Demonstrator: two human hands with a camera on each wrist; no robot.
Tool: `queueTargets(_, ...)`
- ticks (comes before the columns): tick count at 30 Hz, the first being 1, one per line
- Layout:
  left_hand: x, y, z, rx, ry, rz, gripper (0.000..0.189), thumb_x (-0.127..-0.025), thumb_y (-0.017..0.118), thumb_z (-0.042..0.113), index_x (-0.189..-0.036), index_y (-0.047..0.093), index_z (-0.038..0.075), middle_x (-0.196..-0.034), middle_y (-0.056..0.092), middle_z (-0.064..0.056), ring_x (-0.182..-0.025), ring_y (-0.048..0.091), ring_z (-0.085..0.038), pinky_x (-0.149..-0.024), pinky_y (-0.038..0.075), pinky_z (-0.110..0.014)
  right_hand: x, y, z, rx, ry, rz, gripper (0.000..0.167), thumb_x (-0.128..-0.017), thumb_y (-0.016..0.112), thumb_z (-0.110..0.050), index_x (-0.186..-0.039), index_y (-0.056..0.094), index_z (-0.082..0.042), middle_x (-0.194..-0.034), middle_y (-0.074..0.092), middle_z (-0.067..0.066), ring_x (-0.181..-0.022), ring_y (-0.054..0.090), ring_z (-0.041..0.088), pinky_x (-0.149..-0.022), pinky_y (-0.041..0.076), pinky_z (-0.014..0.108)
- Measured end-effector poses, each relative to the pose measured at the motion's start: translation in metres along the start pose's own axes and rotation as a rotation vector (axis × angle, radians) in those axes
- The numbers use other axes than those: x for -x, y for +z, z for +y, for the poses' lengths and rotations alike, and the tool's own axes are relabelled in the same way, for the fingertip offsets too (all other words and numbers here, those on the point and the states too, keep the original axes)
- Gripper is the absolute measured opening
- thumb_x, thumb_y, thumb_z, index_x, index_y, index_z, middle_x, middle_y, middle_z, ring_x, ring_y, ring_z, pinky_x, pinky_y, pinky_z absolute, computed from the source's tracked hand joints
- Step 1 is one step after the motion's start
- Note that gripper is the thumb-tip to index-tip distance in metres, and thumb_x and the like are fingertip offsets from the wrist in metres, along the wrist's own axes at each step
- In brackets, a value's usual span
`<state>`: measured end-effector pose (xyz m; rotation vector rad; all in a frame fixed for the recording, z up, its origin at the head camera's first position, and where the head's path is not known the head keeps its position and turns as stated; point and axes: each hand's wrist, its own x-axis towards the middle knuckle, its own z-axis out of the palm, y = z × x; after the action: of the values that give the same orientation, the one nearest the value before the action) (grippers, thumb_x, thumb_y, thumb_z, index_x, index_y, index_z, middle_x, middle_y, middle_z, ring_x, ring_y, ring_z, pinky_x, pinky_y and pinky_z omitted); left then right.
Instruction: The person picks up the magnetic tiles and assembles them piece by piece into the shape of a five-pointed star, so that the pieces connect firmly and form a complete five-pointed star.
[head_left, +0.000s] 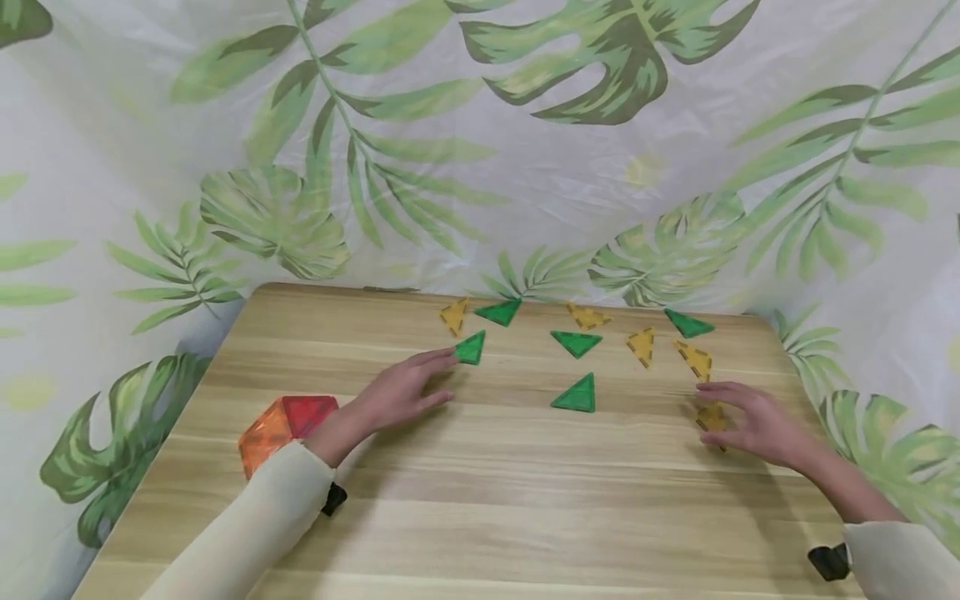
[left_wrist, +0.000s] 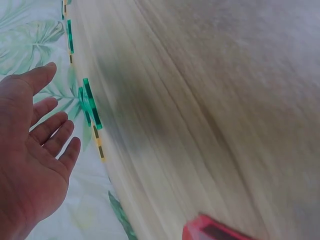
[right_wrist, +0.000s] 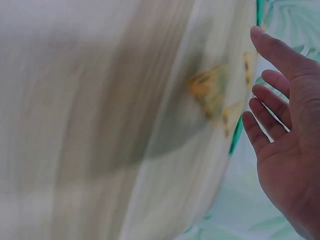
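Note:
Several green and yellow triangular magnetic tiles lie loosely spread over the far part of the wooden table. My left hand (head_left: 405, 387) reaches forward with loosely extended fingers, nothing gripped. Its fingertips overlap the edge of a green triangular tile (head_left: 472, 348) in the head view; the left wrist view shows the hand apart from the green tiles (left_wrist: 91, 105). On the other side, my right hand (head_left: 761, 423) hovers with fingers and thumb spread, holding nothing. It partly covers a yellow triangular tile (head_left: 711, 417), which also appears as a blurred yellow tile (right_wrist: 209, 92) in the right wrist view.
Red (head_left: 309, 414) and orange (head_left: 265, 437) tiles sit together beside my left forearm, partly hidden by it. Another green tile (head_left: 576, 394) lies between the hands. The wooden table (head_left: 525, 517) ends at a leaf-patterned cloth (head_left: 420, 167) behind.

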<state>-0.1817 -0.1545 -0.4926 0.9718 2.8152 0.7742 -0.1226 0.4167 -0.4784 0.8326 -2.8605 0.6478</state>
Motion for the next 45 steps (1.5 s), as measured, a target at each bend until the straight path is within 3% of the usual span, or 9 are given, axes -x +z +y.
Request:
queueTargets(10,-0.021,0.011,0.005,0.01,0.06,-0.047,0.059,-0.102,0.074,0.026,-0.151,0.055,-0.001,-0.162,0.046,-0.022,-0.149,0.045,-0.039,-0.121,0.038,-0.054,0.025,-0.004,0.026,-0.032,0.095,-0.028,0.082,-0.068,0.101,-0.029,-0.137,0.068,-0.002,-0.138,0.067,0.021,-0.121,0.06,0.039,-0.101,0.021,-0.003)
queueTargets(17,-0.031,0.021,0.003,0.023,0.052,-0.099,0.066,-0.103,0.072,0.029,-0.155,0.048,-0.003,-0.167,0.037,-0.023,-0.154,0.037,-0.041,-0.125,0.032,-0.053,0.026,-0.004,0.027,-0.041,0.074,-0.083,0.091,-0.065,0.101,-0.038,-0.141,0.065,-0.001,-0.141,0.065,0.023,-0.121,0.06,0.05,-0.102,0.021,-0.003)
queueTargets(21,-0.033,0.026,0.0,0.02,0.047,-0.126,0.069,-0.103,0.072,0.031,-0.157,0.045,-0.002,-0.169,0.033,-0.023,-0.156,0.032,-0.04,-0.126,0.03,-0.052,0.029,-0.002,0.028,-0.022,0.087,-0.12,0.096,-0.065,0.1,-0.045,-0.145,0.063,-0.007,-0.144,0.065,0.017,-0.122,0.062,0.045,-0.102,0.027,0.002)
queueTargets(27,-0.032,0.022,0.003,0.02,0.024,-0.154,0.066,-0.104,0.071,0.031,-0.156,0.047,-0.001,-0.167,0.037,-0.021,-0.156,0.032,-0.039,-0.127,0.028,-0.052,0.03,0.001,0.031,-0.02,0.055,-0.126,0.091,-0.066,0.102,-0.036,-0.144,0.064,-0.007,-0.145,0.064,0.017,-0.123,0.061,0.037,-0.102,0.027,0.001)
queueTargets(31,-0.03,0.019,0.003,0.007,0.043,-0.141,0.059,-0.104,0.071,0.027,-0.151,0.053,-0.004,-0.159,0.047,-0.023,-0.15,0.041,-0.041,-0.124,0.034,-0.053,0.028,0.002,0.032,0.004,0.016,-0.097,0.085,-0.063,0.103,-0.024,-0.137,0.068,-0.003,-0.14,0.067,0.018,-0.12,0.062,0.037,-0.102,0.024,-0.002)
queueTargets(35,-0.022,0.018,0.004,-0.018,0.071,-0.116,0.054,-0.102,0.074,0.021,-0.146,0.058,-0.006,-0.147,0.057,-0.024,-0.139,0.052,-0.04,-0.117,0.044,-0.052,0.029,0.002,0.029,0.012,0.039,-0.084,0.079,-0.064,0.103,-0.023,-0.133,0.071,-0.002,-0.136,0.068,0.017,-0.118,0.062,0.041,-0.101,0.022,-0.002)
queueTargets(38,-0.015,0.016,0.005,0.001,0.078,-0.11,0.054,-0.1,0.076,0.018,-0.146,0.059,-0.004,-0.14,0.061,-0.021,-0.132,0.057,-0.036,-0.112,0.049,-0.05,0.03,0.005,0.026,0.03,0.076,-0.076,0.073,-0.066,0.102,-0.028,-0.129,0.074,-0.003,-0.133,0.07,0.017,-0.116,0.063,0.042,-0.099,0.031,0.003)
queueTargets(42,-0.006,0.015,0.005,0.017,0.096,-0.102,0.05,-0.098,0.079,0.015,-0.143,0.064,-0.002,-0.13,0.065,-0.017,-0.122,0.059,-0.031,-0.104,0.053,-0.045,0.032,0.011,0.02,0.067,0.094,-0.022,0.063,-0.068,0.102,-0.028,-0.121,0.078,-0.005,-0.123,0.072,0.017,-0.104,0.068,0.037,-0.086,0.052,0.024)
queueTargets(45,0.0,0.016,0.006,0.003,0.112,-0.094,0.048,-0.097,0.079,0.014,-0.14,0.066,-0.002,-0.123,0.065,-0.013,-0.113,0.059,-0.026,-0.096,0.054,-0.041,0.034,0.017,0.015,0.091,0.097,0.042,0.054,-0.067,0.102,-0.023,-0.113,0.081,-0.007,-0.113,0.073,0.013,-0.096,0.067,0.028,-0.076,0.055,0.032)
